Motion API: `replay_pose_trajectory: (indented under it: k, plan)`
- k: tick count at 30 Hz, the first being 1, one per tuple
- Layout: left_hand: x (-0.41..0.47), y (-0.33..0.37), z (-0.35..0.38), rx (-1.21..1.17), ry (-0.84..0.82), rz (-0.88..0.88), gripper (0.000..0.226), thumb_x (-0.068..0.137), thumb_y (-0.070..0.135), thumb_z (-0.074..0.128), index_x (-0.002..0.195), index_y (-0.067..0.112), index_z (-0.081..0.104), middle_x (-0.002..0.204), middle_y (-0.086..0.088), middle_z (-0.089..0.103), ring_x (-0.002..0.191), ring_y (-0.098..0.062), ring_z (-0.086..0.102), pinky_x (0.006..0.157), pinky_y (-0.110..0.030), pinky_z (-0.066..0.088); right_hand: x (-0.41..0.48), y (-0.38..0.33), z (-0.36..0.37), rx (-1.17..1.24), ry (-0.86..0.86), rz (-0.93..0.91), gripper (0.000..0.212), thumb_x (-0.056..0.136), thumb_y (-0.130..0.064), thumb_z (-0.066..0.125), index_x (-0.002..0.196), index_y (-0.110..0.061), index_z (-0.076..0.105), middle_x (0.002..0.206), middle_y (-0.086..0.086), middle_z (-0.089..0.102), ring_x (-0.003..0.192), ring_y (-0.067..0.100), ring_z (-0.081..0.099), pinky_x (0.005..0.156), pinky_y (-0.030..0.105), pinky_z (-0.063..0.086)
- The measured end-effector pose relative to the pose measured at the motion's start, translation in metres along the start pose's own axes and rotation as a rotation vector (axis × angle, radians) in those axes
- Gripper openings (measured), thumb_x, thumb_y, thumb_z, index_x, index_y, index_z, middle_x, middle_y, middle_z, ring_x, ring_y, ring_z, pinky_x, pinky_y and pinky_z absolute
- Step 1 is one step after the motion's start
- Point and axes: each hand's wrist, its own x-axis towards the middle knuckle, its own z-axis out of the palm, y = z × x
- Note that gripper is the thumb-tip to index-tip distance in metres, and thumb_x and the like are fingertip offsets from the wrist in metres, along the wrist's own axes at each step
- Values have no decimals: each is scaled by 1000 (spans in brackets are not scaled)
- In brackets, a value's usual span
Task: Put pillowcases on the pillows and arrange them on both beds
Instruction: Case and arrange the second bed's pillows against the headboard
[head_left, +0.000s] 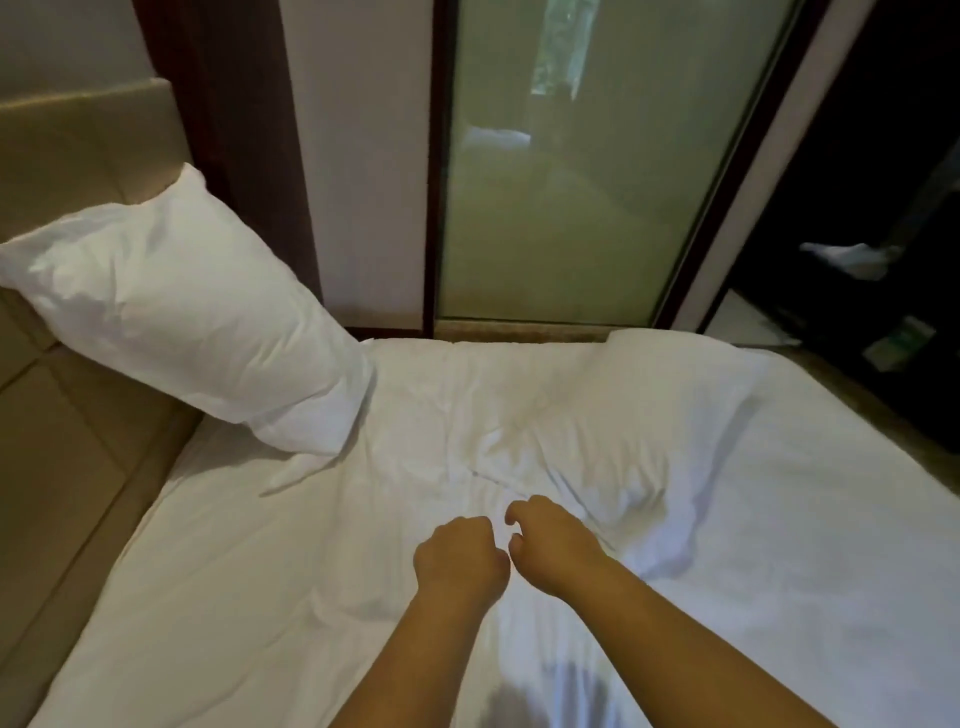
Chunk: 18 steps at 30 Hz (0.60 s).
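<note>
Looking down through the head camera, I see both forearms reaching in from 6 o'clock, nearly side by side, over the white bed (234, 597). The left hand (460, 558) is knuckles-up, with its fingers curled tightly under into a fist just above the sheet. I cannot tell whether any fabric is pinched inside it. The right hand (553, 545) sits just beside it at its 3 o'clock, wrist bent slightly, fingers hooked downward and the thumb tucked toward the left hand with a small gap of white showing between thumb and forefinger. Whether it grips cloth I cannot tell either. The two hands almost touch at the thumbs. At 1 o'clock from the hands a flat pillow (623, 415) in a white case lies on the bed, rumpled, its near creased corner close to the right hand. At 10 o'clock, well apart from the hands, a plump cased pillow (182, 312) stands tilted with its top corner leaning against the tan padded headboard (78, 156) and its lower end on the sheet. At 12 o'clock beyond the bed stands a frosted glass panel (571, 208) in a dark frame, and at 2 o'clock a dark opening holds a pale cloth (852, 260), blurred.
</note>
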Motion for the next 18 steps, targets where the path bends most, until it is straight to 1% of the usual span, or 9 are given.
replay_pose_trajectory:
  k: [5,9,12,14,16,18]
  plan:
    - [13,63,32,4,-47,92,20,90,22,43,101,15,57,103,0,63,94,-20,61,71,-27,43,-17,74,-12,-21,56,148,32,95,-18,40,125,-19,52,126,4,53,108,24,56,90,34,49]
    - [26,109,63,22,-90,114,20,88,19,43,102,15,57,105,-1,61,96,-21,60,71,-27,41,-20,141,-14,-47,16,234,33,94,-17,40,125,-19,51,125,4,52,109,24,55,92,34,47]
    - [40,136,88,66,-139,86,21,87,17,43,104,16,56,108,-1,60,101,-23,60,75,-29,44,-10,197,-11,-75,-24,270,32,94,-18,39,124,-18,49,124,4,49,112,24,52,89,33,45]
    - [53,148,105,108,-160,45,23,87,17,43,107,17,56,110,-1,59,104,-22,59,78,-29,46,2,235,-3,-84,-54,263,32,94,-18,40,124,-19,47,125,4,48,114,24,51,90,32,45]
    - [67,158,124,132,-174,-19,24,87,16,44,108,18,55,111,-1,59,105,-21,59,76,-27,43,20,271,6,-81,-87,241,33,93,-17,41,126,-19,45,124,5,48,114,24,51,90,31,46]
    - [83,172,147,157,-196,-72,25,87,18,44,110,17,54,113,-1,58,106,-21,58,76,-28,41,39,303,16,-91,-120,198,38,92,-14,43,130,-20,41,123,4,47,114,22,51,90,29,47]
